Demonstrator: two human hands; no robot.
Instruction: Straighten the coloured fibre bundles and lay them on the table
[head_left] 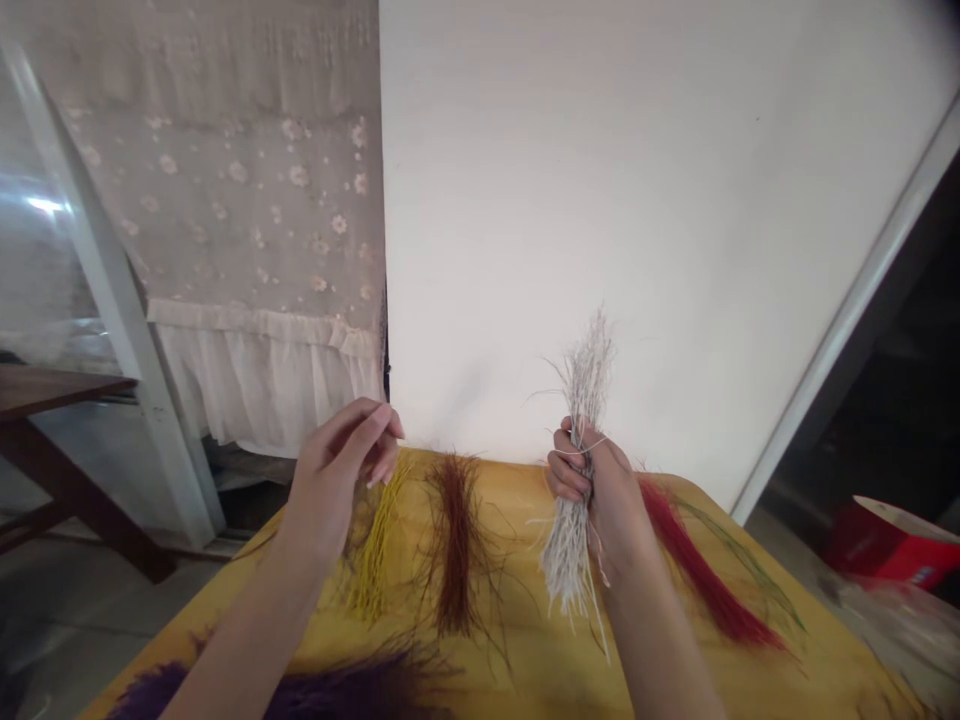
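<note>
My right hand [609, 485] is wrapped round a bundle of white fibre strands [588, 378], held upright above the table. Its frayed tips spread out over and under my fist. To the left, my left hand [349, 450] is raised with thumb and fingers pinched together; whether a thin strand sits between them I cannot make out. Just below it lies a bundle of yellow strands [379, 560], partly hidden by the hand. A reddish-brown bundle [455, 560] rests between my two hands. Beside my right forearm lie a red bundle [705, 575] and some loose green strands [754, 560].
A yellow cloth [547, 650] covers the table. Purple strands [360, 690] lie at its near edge, under my left forearm. Behind stands a white wall panel [637, 200], with a floral curtain [247, 200] left of it. A red container [892, 540] is at the right.
</note>
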